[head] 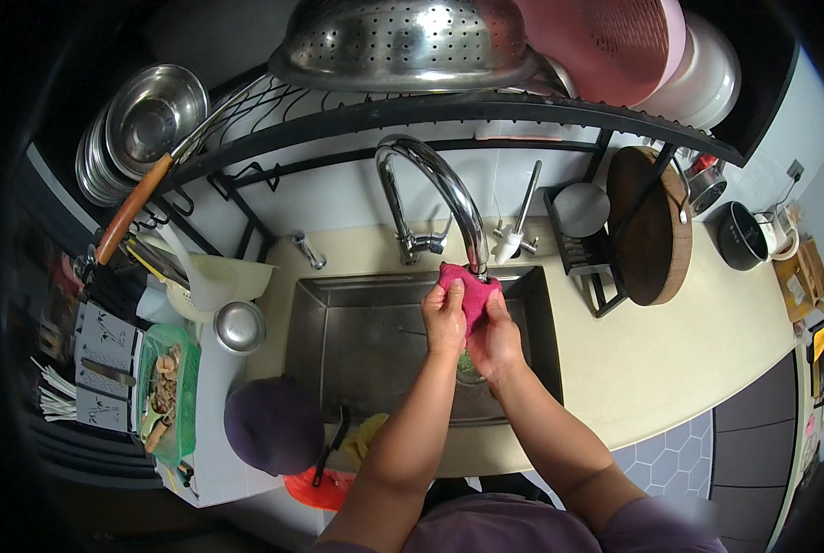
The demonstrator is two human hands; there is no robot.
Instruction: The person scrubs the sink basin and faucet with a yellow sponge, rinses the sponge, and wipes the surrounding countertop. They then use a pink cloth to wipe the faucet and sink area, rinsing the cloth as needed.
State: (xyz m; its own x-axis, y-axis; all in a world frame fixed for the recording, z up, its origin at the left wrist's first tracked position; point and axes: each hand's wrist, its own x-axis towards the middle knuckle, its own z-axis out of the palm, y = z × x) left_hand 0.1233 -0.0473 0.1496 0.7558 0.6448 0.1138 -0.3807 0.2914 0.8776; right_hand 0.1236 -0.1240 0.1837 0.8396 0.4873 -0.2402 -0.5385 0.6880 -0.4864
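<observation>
A pink cloth (479, 301) is stretched between my two hands, right under the outlet of the chrome gooseneck faucet (453, 186). My left hand (445, 319) grips its left side with the thumb on top. On the other side, my right hand (498, 340) pinches the cloth's right edge. Both hands are over the stainless steel sink (370, 359), toward its right half. Something green lies at the drain (468, 366), partly hidden by my right hand. Whether water is running cannot be seen.
Overhead, a black dish rack (384, 110) holds a steel colander (405, 45) and a pink basket (598, 48). A round wooden chopping board (647, 228) stands at right. At left are a green basket (189, 387), a dark purple round object (273, 425) and a black-handled tool (332, 446).
</observation>
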